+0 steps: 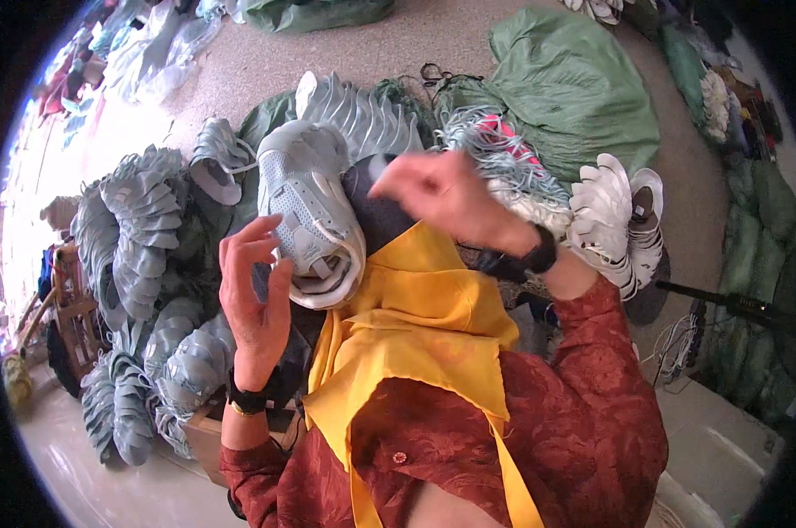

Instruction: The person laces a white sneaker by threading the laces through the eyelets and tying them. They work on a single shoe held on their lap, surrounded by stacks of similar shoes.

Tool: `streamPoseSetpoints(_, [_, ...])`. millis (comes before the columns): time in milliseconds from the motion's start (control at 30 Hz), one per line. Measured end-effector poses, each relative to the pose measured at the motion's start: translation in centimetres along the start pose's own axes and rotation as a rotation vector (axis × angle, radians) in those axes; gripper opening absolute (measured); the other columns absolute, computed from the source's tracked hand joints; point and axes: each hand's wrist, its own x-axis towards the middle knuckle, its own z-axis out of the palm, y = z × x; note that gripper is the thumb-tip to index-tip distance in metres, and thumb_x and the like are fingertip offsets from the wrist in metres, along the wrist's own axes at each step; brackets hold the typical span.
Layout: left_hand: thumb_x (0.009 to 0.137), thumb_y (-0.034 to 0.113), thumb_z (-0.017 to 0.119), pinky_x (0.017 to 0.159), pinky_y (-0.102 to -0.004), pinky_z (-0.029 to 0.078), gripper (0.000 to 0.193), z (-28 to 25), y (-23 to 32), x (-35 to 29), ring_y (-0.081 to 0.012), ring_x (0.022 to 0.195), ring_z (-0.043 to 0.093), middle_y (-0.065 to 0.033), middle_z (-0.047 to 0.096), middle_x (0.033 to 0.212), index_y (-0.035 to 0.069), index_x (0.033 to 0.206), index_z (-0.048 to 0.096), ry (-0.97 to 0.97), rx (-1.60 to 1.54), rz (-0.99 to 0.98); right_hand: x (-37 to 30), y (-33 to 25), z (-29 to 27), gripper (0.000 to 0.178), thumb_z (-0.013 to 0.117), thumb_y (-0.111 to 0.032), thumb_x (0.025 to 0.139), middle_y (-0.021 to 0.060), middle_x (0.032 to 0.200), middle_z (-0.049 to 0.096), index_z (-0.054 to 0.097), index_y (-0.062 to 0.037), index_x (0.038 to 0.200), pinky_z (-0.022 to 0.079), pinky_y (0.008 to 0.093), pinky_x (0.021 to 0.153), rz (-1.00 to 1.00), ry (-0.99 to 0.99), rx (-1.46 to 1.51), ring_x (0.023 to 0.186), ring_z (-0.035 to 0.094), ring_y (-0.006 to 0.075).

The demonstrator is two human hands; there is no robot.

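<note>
A pale grey-blue shoe upper (303,198) with a perforated side and white edging rests on my lap, its padded collar toward me. At its left side is my left hand (255,295), fingers curved and apart, thumb near the collar; I see nothing held in it. My right hand (455,198) is raised to the right of the upper, above a dark-covered knee. Motion blurs its curled fingers, so I cannot tell whether they pinch anything. A yellow apron (407,308) covers my lap below the upper.
Stacked grey-blue uppers (138,229) stand at the left, with another row (363,114) beyond my knees. A tangle of pale laces (495,145) lies by a green sack (583,97). White uppers (605,220) stand at the right.
</note>
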Motion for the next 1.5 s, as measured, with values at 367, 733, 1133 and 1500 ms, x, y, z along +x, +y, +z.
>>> streamPoseSetpoints(367, [0.102,0.004,0.063,0.072,-0.0225,0.044,0.005,0.3,3.6,0.0,-0.0054,0.082,0.055,0.0015,0.055,0.089,0.000,0.103,0.059,-0.370,-0.613,-0.415,-2.6,-4.8,0.9,0.008,0.070,-0.009,0.095,0.0145,0.074,0.066,0.071,-0.0039,0.101,0.048,0.0359,0.058,-0.266,-0.083,0.069,0.064,0.067,0.0289])
streamPoseSetpoints(733, [0.095,0.000,0.066,0.074,-0.0226,0.047,0.006,-4.1,1.4,-0.7,-0.0060,0.080,0.060,0.0001,0.060,0.084,0.000,0.094,0.061,-0.253,-0.402,-0.433,-5.1,2.1,-6.5,0.016,0.061,-0.011,0.101,-0.0035,0.066,0.061,0.074,-0.0027,0.100,0.040,0.0239,0.053,0.247,0.281,-0.051,0.059,0.051,0.0029])
streamPoseSetpoints(1133, [0.092,-0.001,0.069,0.071,-0.0253,0.048,0.012,-0.3,-0.6,-0.5,-0.0088,0.077,0.063,-0.0025,0.066,0.081,0.001,0.093,0.057,-0.111,-0.426,-0.224,-0.9,0.7,-2.8,0.026,0.073,-0.009,0.093,0.0001,0.088,0.072,0.074,-0.0068,0.118,0.044,0.0224,0.058,0.157,0.138,-0.326,0.062,0.053,0.0024])
streamPoseSetpoints(1500, [0.085,0.000,0.076,0.068,-0.0304,0.049,0.021,0.3,-0.1,-0.5,-0.0178,0.070,0.060,-0.0071,0.064,0.079,0.001,0.093,0.056,-0.024,-0.246,-0.133,3.1,-4.7,4.6,0.017,0.072,-0.004,0.087,0.0115,0.096,0.071,0.071,-0.0027,0.105,0.054,0.0332,0.067,-0.107,-0.299,0.005,0.073,0.068,0.0211])
